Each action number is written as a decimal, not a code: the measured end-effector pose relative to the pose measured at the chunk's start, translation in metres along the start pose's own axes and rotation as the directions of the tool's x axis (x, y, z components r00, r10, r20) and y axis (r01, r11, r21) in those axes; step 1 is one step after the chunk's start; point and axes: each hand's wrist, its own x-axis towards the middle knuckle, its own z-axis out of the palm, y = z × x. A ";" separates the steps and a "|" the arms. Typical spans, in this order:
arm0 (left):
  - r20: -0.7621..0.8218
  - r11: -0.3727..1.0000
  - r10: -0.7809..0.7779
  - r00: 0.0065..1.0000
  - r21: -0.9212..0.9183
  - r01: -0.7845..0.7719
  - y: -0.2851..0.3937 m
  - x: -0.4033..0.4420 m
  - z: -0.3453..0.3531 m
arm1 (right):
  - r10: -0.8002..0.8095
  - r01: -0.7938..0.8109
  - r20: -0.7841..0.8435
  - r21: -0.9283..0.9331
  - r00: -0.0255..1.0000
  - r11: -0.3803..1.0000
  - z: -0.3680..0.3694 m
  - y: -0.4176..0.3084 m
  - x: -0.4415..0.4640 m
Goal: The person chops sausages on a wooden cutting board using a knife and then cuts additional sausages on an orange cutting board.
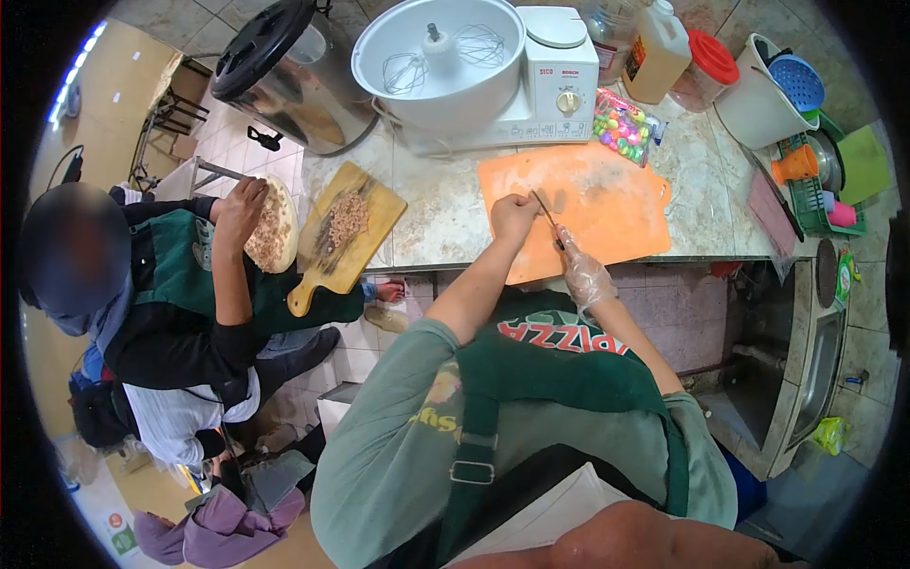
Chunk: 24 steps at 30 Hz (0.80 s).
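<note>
An orange cutting board [607, 213] lies on the tiled counter in front of me, with small brownish marks near its middle. Over its left part, my left hand [514, 216] is bare and closed, its fingers at the tip of a knife [545, 209]. Wearing a clear plastic glove, my right hand [586, 270] is closed around the knife's handle at the board's front edge. Whether a small piece sits between my left fingers and the blade is too small to tell.
A mixer [441, 57], a candy bag [624, 128] and jars stand behind the board. At left, a co-worker's hand [245, 204] touches a topped flatbread [275, 228] beside a wooden board [365, 213]. A dish rack [844, 213] and another knife [779, 199] are at right.
</note>
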 end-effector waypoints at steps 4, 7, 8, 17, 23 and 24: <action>-0.004 1.000 -0.005 1.000 -0.011 0.005 0.000 -0.001 0.001 | 0.113 -0.107 0.065 -0.079 0.991 0.991 -0.005 -0.012 0.004; 0.008 1.000 -0.014 1.000 -0.026 0.014 -0.002 0.001 0.001 | 0.123 -0.117 0.086 -0.077 0.989 0.990 -0.002 -0.009 0.011; 0.009 1.000 -0.015 1.000 -0.025 0.015 -0.002 0.001 0.001 | 0.083 -0.080 0.068 -0.048 0.994 0.996 0.000 -0.006 0.014; -0.037 1.000 0.022 0.999 0.022 -0.021 -0.008 0.002 0.004 | 0.002 -0.011 0.140 0.065 0.990 0.998 0.009 0.005 0.024; -0.058 1.000 0.000 0.998 0.013 0.001 -0.008 0.000 0.004 | 0.034 -0.035 0.107 0.010 0.994 0.999 0.017 0.028 -0.008; -0.056 1.000 0.013 0.998 0.009 -0.013 -0.007 0.000 0.004 | 0.033 -0.034 0.105 0.012 0.994 0.999 0.012 0.025 -0.010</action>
